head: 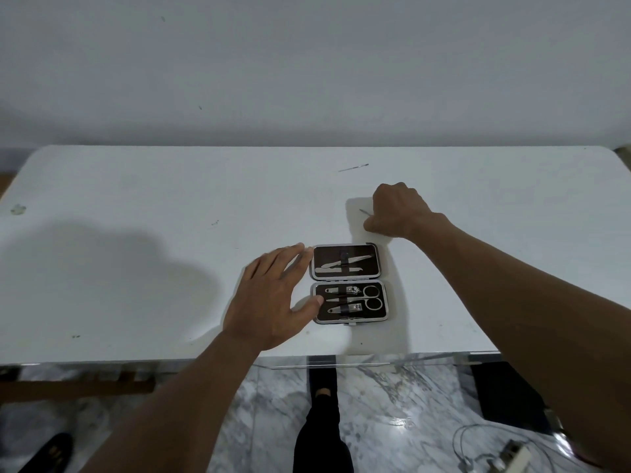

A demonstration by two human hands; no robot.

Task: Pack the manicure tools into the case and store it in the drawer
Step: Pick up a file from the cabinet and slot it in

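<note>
The manicure case (382, 264) lies open on the white table (136, 186), near the front edge. Its far half holds tweezers and a file under a strap. Its near half holds two nail clippers, scissors and a pointed tool. My left hand (269, 298) lies flat with straight fingers against the case's left side, thumb touching the near half. My right hand (397, 209), beyond the case, pinches a thin metal tool (364, 212) whose tip sticks out to the left. Another thin metal pick (353, 167) lies farther back on the table.
A grey wall stands behind the table. Below the front edge are a marble floor, my dark-trousered leg (321, 435), a dark shoe (47, 452) at the lower left and a cable with a white plug (508, 455) at the lower right.
</note>
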